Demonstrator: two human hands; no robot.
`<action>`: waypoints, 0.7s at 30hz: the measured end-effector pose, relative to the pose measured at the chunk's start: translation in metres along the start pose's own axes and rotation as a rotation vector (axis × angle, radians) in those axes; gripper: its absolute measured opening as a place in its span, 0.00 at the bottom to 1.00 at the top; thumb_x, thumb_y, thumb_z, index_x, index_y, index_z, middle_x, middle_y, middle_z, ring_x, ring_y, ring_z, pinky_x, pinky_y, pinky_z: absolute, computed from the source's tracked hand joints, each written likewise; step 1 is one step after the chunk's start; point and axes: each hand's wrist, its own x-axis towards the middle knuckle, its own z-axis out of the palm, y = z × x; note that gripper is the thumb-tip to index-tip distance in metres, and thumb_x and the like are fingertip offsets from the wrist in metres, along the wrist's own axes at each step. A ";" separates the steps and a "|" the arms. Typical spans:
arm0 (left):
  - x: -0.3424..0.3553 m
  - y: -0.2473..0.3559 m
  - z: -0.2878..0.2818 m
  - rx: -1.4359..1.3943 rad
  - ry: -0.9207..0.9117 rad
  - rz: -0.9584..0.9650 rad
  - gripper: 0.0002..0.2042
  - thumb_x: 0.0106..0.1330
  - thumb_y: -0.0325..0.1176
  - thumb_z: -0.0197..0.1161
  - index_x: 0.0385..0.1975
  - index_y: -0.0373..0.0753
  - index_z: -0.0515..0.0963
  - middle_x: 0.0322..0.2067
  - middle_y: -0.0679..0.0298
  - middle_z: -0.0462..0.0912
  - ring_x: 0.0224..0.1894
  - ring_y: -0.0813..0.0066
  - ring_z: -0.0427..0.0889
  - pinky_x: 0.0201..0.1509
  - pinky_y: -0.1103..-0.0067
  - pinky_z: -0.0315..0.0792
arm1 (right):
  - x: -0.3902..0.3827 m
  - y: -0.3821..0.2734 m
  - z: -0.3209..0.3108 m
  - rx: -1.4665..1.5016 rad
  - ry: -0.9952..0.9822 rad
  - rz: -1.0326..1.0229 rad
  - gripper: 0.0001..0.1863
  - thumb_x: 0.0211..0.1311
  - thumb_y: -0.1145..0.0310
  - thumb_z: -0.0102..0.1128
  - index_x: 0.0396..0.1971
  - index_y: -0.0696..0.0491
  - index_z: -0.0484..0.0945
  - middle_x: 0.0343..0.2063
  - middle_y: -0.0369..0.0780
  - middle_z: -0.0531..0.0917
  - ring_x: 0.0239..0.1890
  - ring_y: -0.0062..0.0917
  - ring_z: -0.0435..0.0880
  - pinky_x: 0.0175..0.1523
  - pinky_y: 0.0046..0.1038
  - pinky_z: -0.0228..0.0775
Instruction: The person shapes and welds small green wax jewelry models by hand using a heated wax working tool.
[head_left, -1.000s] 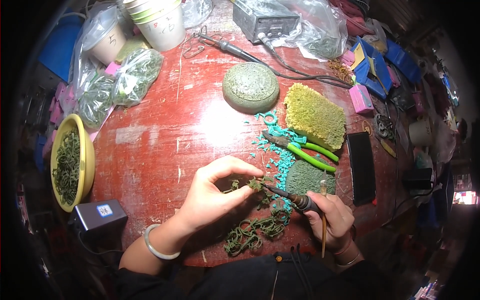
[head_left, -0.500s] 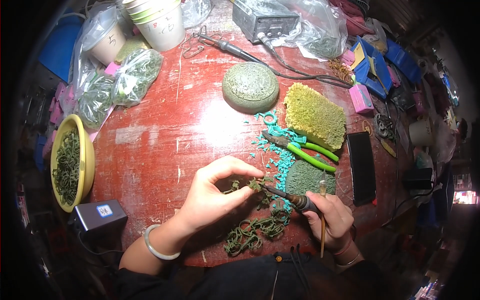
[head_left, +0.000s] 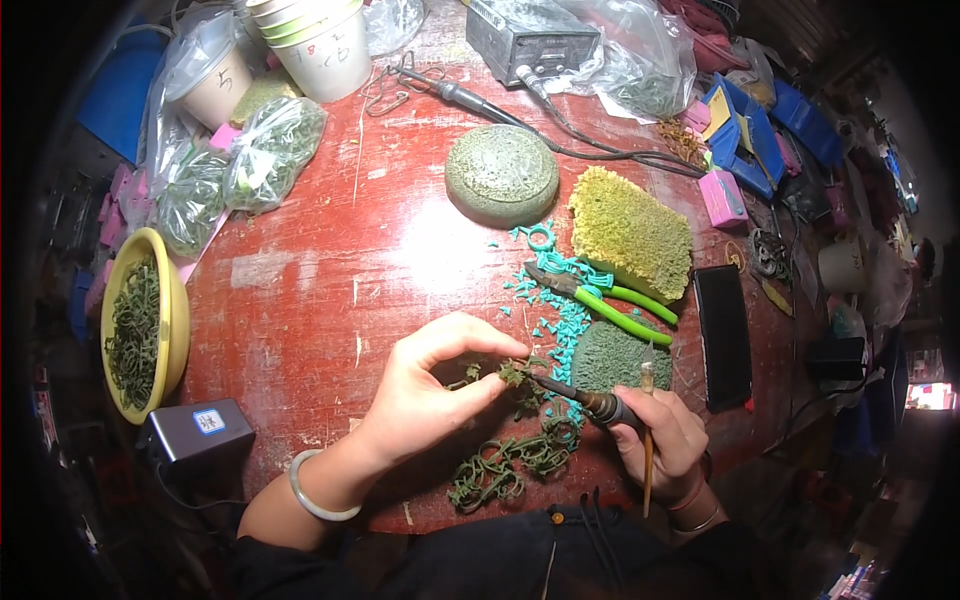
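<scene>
My left hand [head_left: 408,388] pinches a small dark green, branching piece [head_left: 513,375] between thumb and fingertips. My right hand [head_left: 668,432] is closed around a corded heated pen [head_left: 585,398] with a dark metal tip. That tip points left and meets or nearly meets the piece; contact is too small to tell. The same hand also holds a slim craft knife [head_left: 648,440] with a brown handle, its blade pointing up. Below the hands lies a tangle of dark green ring-like pieces [head_left: 500,470]. Turquoise scraps [head_left: 572,340] are strewn just beyond the pen.
Green-handled cutting pliers [head_left: 630,318] rest beside a dark green sponge [head_left: 605,350] and a yellow-green block [head_left: 632,235]. A round greenish disc [head_left: 502,175], phone [head_left: 724,335] and control box [head_left: 530,42] lie beyond. At left stand a yellow bowl [head_left: 180,335] and a grey-black box [head_left: 205,435].
The pen and the knife in my right hand have shifted very slightly. My left hand keeps its pinch on the green piece; everything else stays put.
</scene>
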 end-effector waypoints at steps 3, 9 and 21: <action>0.000 -0.001 0.000 0.006 0.002 0.010 0.14 0.58 0.20 0.68 0.45 0.36 0.86 0.43 0.61 0.85 0.49 0.71 0.82 0.58 0.73 0.75 | 0.002 -0.001 -0.001 -0.021 -0.010 -0.006 0.19 0.60 0.72 0.73 0.51 0.59 0.82 0.37 0.45 0.85 0.35 0.36 0.87 0.37 0.31 0.81; 0.000 -0.002 0.000 0.020 0.008 0.028 0.14 0.58 0.19 0.67 0.45 0.36 0.86 0.43 0.61 0.85 0.49 0.71 0.83 0.59 0.73 0.74 | 0.001 0.000 -0.001 -0.032 -0.012 -0.018 0.20 0.60 0.73 0.73 0.52 0.59 0.82 0.37 0.45 0.85 0.34 0.36 0.87 0.37 0.31 0.81; 0.001 -0.002 -0.002 0.052 0.024 0.068 0.14 0.57 0.18 0.67 0.44 0.34 0.86 0.43 0.61 0.84 0.47 0.73 0.82 0.55 0.76 0.75 | 0.000 0.002 -0.003 0.004 0.029 -0.032 0.18 0.62 0.73 0.70 0.51 0.61 0.82 0.37 0.47 0.85 0.35 0.38 0.87 0.40 0.32 0.81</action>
